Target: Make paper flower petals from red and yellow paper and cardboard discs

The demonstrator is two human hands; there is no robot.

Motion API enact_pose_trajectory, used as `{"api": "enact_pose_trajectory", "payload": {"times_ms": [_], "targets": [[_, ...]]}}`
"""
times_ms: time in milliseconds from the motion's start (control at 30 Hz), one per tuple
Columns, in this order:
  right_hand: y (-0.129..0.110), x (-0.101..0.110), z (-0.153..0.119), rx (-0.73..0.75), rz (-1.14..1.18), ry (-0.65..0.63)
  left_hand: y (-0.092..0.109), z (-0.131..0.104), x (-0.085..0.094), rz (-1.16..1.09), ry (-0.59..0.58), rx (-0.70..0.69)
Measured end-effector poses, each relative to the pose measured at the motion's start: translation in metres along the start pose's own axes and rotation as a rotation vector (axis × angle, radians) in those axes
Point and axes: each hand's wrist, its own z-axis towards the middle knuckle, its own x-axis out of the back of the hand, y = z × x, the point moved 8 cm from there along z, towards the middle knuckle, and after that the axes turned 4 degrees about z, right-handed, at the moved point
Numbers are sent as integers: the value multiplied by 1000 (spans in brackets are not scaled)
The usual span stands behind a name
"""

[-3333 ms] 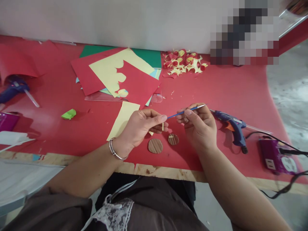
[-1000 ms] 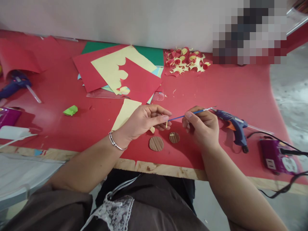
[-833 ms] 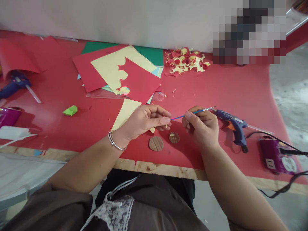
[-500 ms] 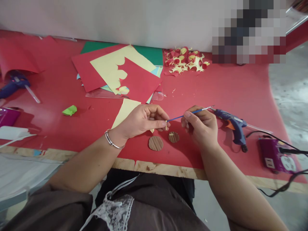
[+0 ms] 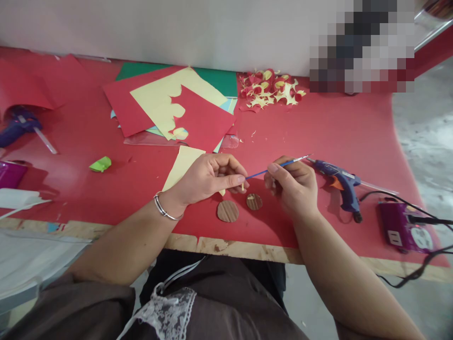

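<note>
My right hand is closed round a thin blue paintbrush, its silver end and fine tip pointing away to the upper right. The far end of its handle meets the fingertips of my left hand. There, thumb and forefinger pinch a narrow strip of yellow paper against the handle; most of the strip is hidden by the fingers. Just below my hands lie two brown wood-grained discs, a larger disc and a smaller disc with a yellowish scrap on it. A yellow paper sheet lies partly under my left hand.
A blue glue gun lies to the right, near a purple power box with black cables. Behind are stacked sheets of coloured paper and a heap of paper offcuts. Another glue gun and a green scrap are leftward.
The whole view has shifted slightly, so things sit a little further left. Both hands keep the same hold on the paintbrush and the paper strip.
</note>
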Motion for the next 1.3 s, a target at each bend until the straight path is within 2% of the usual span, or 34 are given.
{"api": "enact_pose_trajectory", "payload": {"times_ms": [233,533,767,1033,1300], "targets": [[0,-1,0,-1,9,3,2,-2,2,122,2,-87],[-1,-2,-1,-11,55,-24,2,-1,4,140,7,-91],[1,-1,-1,-39,23,-25,-6,3,7,55,34,-28],[-3,-3,-2,15,-36,-71,-16,5,7,-68,27,110],[-9,-7,-3,65,-60,-131,-18,5,6,-196,-9,135]]}}
